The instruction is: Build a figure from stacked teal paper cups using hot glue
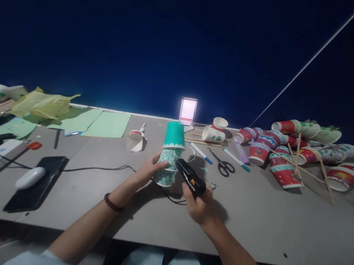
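Observation:
My left hand [148, 170] grips a stack of teal patterned paper cups [171, 154], held above the grey table [250, 220] near its middle. The top cup of the stack is plain teal and turned upside down. My right hand [198, 203] is closed round a black glue gun [190, 178] with orange marks; its nozzle touches the side of the cup stack. A thin black cord runs from the gun across the table to the left. A dark bead bracelet sits on my left wrist.
Black scissors [224, 164] and pens lie just behind the cups. A pile of red patterned cups and wooden sticks [290, 157] fills the back right. Green paper sheets [97, 123], a cut cup [137, 139], a white mouse [30, 177] on a black pad are left.

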### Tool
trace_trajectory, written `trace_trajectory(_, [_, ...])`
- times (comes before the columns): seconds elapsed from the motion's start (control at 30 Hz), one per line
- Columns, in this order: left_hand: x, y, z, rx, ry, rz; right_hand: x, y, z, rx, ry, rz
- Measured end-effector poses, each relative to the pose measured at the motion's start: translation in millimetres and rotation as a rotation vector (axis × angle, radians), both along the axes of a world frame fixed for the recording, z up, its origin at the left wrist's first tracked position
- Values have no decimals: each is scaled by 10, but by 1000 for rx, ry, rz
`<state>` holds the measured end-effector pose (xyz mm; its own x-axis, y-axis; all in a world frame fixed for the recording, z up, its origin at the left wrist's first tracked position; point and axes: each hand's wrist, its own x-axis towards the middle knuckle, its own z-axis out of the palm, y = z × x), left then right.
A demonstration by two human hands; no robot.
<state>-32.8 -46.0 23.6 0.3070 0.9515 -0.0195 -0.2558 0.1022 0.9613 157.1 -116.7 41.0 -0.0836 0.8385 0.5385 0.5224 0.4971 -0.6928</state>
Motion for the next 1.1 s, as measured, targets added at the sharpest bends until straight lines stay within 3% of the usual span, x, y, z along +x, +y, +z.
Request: trace_trajectory(1.1, [-6, -1, 27, -14, -17, 23, -9, -2, -28, -13, 51, 51])
